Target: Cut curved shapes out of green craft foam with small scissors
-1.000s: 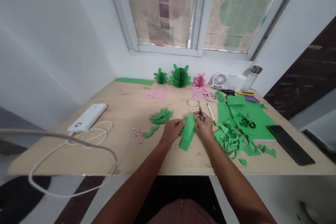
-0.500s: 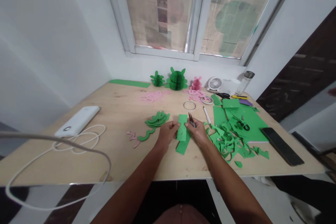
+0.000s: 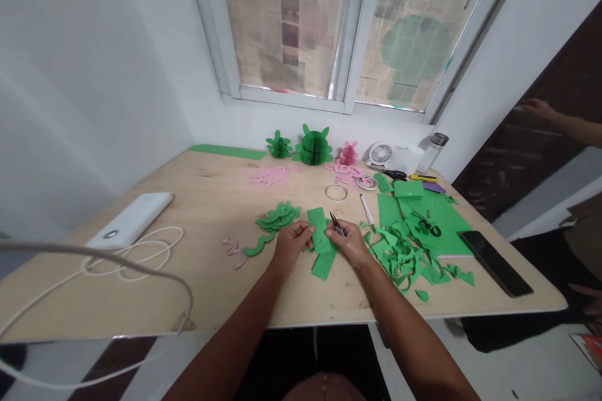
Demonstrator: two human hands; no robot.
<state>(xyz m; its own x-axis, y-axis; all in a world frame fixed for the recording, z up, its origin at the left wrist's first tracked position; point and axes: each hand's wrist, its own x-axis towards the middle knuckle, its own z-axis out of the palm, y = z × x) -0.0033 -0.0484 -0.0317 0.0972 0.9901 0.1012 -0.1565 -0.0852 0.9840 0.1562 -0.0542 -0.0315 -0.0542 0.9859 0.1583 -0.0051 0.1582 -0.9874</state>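
Note:
A small green paper piece (image 3: 320, 230) is held between my two hands over the table. My left hand (image 3: 292, 243) pinches its left edge. My right hand (image 3: 350, 242) grips its right edge and also holds small dark-tipped scissors (image 3: 335, 223), which point up and away. Under the held piece lies another green strip (image 3: 323, 265). Left of my hands are a stack of wavy green cutouts (image 3: 278, 216), a curved green cutout (image 3: 258, 245) and a pink cutout (image 3: 234, 252).
Green scraps (image 3: 399, 257) and a black phone (image 3: 496, 263) lie right. A white power bank (image 3: 132, 219) and cable are left. Paper figures (image 3: 314, 147), a fan (image 3: 380, 153) and a bottle (image 3: 433, 153) line the back. Another person's arm (image 3: 564, 122) shows at right.
The held green piece has tilted, its top leaning left. The view has shifted slightly. Another person's arm has come into view at the right.

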